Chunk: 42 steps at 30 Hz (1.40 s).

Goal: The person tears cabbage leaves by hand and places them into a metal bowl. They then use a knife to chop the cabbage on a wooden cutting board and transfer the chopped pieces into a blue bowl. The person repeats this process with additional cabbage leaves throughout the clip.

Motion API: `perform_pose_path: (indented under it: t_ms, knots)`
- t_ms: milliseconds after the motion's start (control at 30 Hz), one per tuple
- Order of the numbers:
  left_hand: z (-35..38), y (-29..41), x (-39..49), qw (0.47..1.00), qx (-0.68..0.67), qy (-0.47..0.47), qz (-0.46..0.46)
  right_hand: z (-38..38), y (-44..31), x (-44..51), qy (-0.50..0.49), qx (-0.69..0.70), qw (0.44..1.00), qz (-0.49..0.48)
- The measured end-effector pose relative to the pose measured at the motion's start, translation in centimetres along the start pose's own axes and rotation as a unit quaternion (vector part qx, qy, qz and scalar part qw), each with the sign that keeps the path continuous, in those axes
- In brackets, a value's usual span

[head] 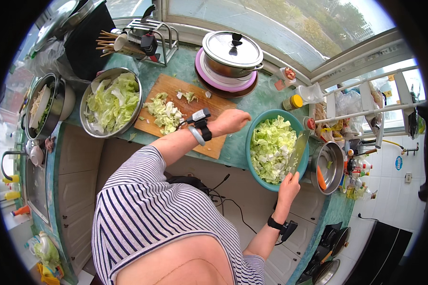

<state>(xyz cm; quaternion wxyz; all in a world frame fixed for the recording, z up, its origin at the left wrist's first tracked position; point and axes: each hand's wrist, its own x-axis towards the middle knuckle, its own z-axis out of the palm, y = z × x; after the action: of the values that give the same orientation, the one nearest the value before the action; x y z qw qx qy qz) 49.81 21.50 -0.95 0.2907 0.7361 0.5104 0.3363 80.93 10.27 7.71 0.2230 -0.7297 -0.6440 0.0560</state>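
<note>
My right hand [289, 180] grips the handle of a cleaver [299, 149]. Its broad blade, flecked with lettuce bits, lies over the right side of a teal bowl [250, 156]. Chopped lettuce [273, 142] fills that bowl. My left hand [235, 120], fingers curled and nothing seen in it, is just left of the bowl, above the right end of a wooden cutting board [207, 142]. More chopped lettuce [167, 114] lies on the board's left half. Left of the board, a metal basin [139, 103] holds larger torn lettuce leaves [114, 103].
Behind the board, a lidded pot [232, 53] stands on stacked plates. A yellow-lidded jar [293, 102] is behind the bowl. Right of it sits a metal pan [333, 160] with an orange utensil [321, 178]. A knife rack with chopsticks [135, 44] stands at back left.
</note>
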Motion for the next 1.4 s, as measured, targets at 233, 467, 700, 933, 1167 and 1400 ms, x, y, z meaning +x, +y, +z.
perform_pose_path:
  t_ms: [233, 467, 700, 933, 1167, 1400]
  knots:
    - [-5.1, -13.3, -3.0, 0.934, 0.355, -0.016, 0.038, 6.8, -9.6, -3.8, -0.093, 0.227, 0.969, -0.027]
    - [-6.3, -16.1, -5.7, 0.968, 0.245, -0.048, 0.002, 15.1, -15.0, -4.7, -0.144, 0.024, 0.98, -0.132]
    - [-12.7, -14.3, -13.7, 0.985, 0.114, 0.132, 0.008, 21.8, -18.8, -3.0, -0.137, -0.117, 0.951, -0.252]
    - [-11.2, -11.0, -23.7, 0.963, 0.251, 0.041, -0.087, 25.1, -22.4, -5.1, -0.173, -0.03, 0.926, -0.335]
    - [-9.2, -13.1, -19.9, 0.936, 0.345, 0.041, -0.044, 21.8, -18.3, -4.4, -0.362, 0.38, 0.844, 0.11]
    - [-11.9, -15.9, -20.0, 0.929, 0.25, 0.196, -0.19, 19.7, -13.9, -10.3, -0.365, 0.457, 0.773, 0.245]
